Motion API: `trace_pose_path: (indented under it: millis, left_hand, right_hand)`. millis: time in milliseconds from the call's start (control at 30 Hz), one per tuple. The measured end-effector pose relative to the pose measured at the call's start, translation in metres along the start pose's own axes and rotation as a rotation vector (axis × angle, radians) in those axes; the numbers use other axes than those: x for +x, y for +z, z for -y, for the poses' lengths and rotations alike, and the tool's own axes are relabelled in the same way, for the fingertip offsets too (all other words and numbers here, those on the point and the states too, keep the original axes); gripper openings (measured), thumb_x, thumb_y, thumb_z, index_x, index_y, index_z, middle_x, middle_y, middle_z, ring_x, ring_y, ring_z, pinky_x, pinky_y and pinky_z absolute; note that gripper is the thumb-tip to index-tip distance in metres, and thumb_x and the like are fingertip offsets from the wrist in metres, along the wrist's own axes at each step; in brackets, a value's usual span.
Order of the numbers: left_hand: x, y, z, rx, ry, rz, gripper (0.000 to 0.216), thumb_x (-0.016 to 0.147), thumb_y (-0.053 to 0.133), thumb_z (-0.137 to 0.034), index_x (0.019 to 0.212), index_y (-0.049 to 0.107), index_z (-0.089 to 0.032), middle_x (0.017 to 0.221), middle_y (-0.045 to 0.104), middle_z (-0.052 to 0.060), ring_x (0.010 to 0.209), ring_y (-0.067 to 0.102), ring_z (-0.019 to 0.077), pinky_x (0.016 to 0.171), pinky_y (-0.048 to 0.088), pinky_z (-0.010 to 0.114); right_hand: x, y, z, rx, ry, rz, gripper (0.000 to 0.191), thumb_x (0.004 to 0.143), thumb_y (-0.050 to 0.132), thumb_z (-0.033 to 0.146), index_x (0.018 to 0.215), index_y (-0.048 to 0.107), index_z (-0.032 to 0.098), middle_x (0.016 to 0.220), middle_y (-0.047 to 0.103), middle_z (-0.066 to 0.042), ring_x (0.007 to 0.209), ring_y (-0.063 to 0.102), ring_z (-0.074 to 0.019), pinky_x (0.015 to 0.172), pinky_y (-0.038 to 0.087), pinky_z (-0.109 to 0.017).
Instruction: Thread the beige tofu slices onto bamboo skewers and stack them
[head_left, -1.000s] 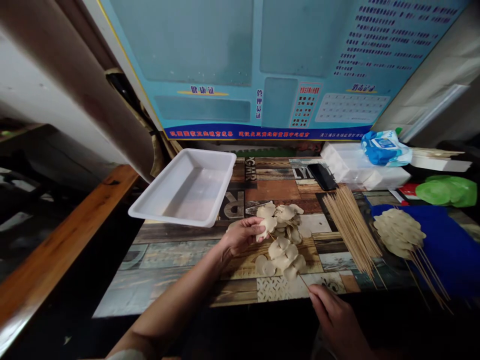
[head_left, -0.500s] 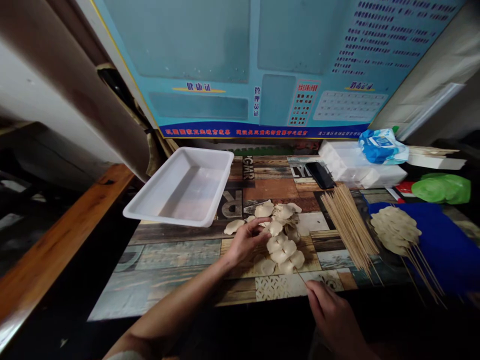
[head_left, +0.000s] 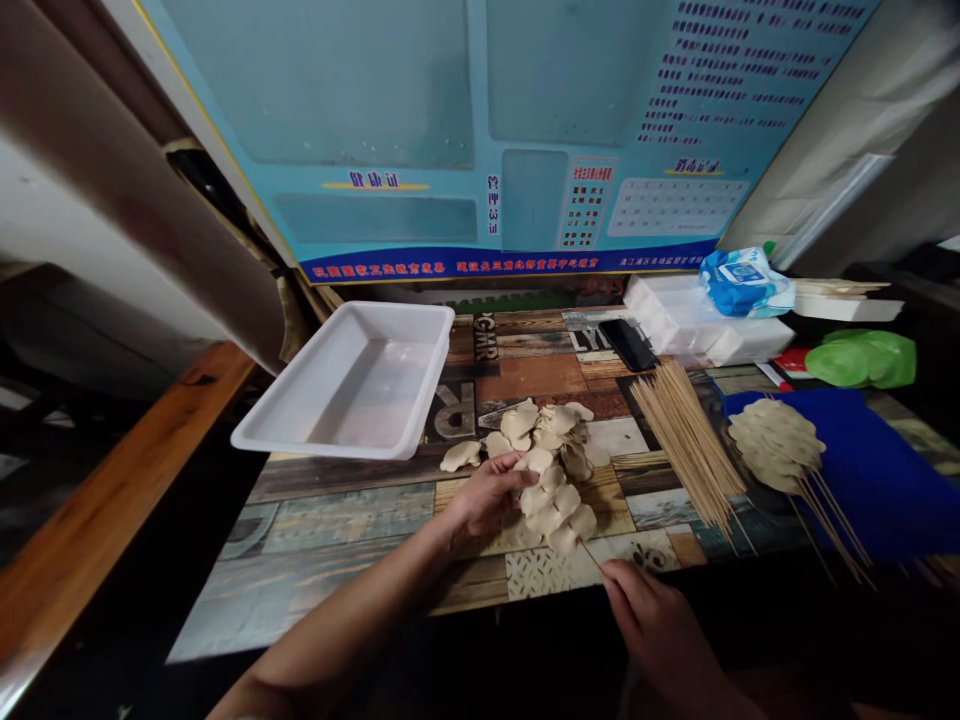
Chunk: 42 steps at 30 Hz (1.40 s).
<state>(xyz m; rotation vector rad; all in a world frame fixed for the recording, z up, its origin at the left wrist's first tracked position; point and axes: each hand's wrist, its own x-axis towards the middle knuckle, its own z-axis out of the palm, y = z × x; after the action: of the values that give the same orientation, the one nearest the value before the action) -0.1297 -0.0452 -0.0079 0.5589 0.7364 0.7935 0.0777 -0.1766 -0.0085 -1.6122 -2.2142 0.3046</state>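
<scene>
A heap of pale round slices lies in the middle of the patterned table. My left hand rests on the heap's near left side, fingers curled over a slice. My right hand is at the table's near edge, pinched on the end of a thin skewer that runs into several slices threaded in a row.
An empty white tray stands at the back left. A bundle of bamboo skewers lies to the right, beside finished skewers on a blue cloth. A black phone, white boxes and a green bag are behind.
My left hand has come back toward me across the heap, leaving one or two slices lying loose at the heap's left. The right hand stays on the skewer. The view has shifted a little.
</scene>
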Motion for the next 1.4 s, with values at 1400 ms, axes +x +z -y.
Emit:
trace_pose_path:
  millis: [1400]
  left_hand:
    - [-0.010, -0.002, -0.036, 0.388, 0.186, -0.086, 0.025, 0.067, 0.072, -0.029, 0.088, 0.063, -0.019, 0.098, 0.059, 0.002, 0.084, 0.055, 0.0126, 0.073, 0.045, 0.022]
  right_hand:
    - [0.075, -0.073, -0.131, -0.507, 0.725, 0.226, 0.026, 0.089, 0.054, 0.032, 0.109, 0.056, 0.015, 0.107, 0.060, -0.005, 0.090, 0.061, -0.0168, 0.078, 0.051, -0.037]
